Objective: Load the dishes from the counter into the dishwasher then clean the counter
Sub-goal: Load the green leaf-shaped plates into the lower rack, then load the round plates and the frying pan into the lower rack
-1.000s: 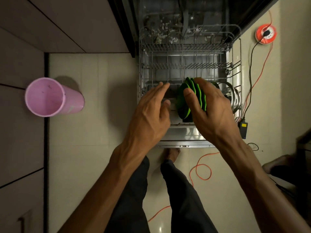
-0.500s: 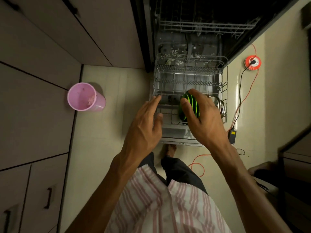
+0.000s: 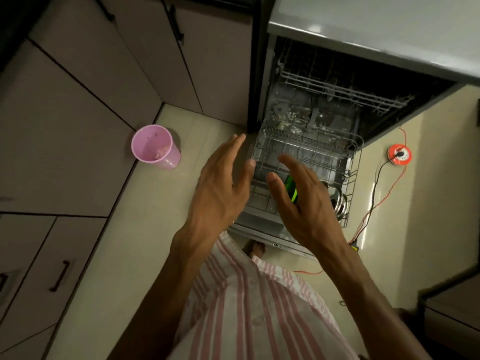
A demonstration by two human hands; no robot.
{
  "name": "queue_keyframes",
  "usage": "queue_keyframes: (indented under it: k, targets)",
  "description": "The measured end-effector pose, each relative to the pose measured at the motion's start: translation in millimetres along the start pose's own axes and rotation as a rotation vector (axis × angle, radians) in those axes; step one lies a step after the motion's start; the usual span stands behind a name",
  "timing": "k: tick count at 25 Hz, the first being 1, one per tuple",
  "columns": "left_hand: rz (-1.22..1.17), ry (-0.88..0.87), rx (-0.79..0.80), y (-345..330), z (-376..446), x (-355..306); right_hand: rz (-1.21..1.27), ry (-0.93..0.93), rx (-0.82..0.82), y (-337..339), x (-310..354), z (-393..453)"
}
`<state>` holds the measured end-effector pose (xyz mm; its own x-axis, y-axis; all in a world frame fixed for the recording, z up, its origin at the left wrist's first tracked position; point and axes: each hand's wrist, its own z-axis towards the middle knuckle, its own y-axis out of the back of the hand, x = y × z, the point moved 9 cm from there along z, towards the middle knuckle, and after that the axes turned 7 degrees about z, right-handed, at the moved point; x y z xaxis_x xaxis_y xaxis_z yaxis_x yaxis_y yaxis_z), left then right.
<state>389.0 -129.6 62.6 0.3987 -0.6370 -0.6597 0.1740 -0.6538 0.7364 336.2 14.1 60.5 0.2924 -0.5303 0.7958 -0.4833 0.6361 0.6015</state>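
The dishwasher stands open with its lower wire rack [image 3: 306, 141] pulled out over the floor. A stack of green plates [image 3: 291, 189] stands on edge in the rack's front part, mostly hidden behind my right hand [image 3: 304, 201]. That hand hovers above the plates with fingers straight, holding nothing. My left hand [image 3: 220, 188] is raised beside the rack's left edge, fingers spread and empty. Steel vessels [image 3: 340, 203] sit in the rack to the right of the plates. The upper rack [image 3: 337, 92] stays inside the machine.
A pink bin [image 3: 155, 148] stands on the floor at the left by the cabinets [image 3: 104, 74]. An orange extension reel [image 3: 399, 155] and its cable [image 3: 374, 203] lie on the floor right of the dishwasher. The counter edge [image 3: 376, 35] runs above the machine.
My right hand has let go of the green plates, which now stand in the rack. Both hands have lifted away, and my head has risen and pulled back.
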Motion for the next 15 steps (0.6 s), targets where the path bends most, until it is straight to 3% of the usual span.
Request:
queue_keyframes:
  k: [4,15]
  targets:
    - [-0.017,0.052,-0.127,35.1,-8.6,17.4,-0.045,0.138,0.034,-6.6,35.6,22.7]
    - [-0.066,0.085,-0.390,172.7,-7.7,95.5,0.045,0.264,0.010,-100.3,163.3,80.4]
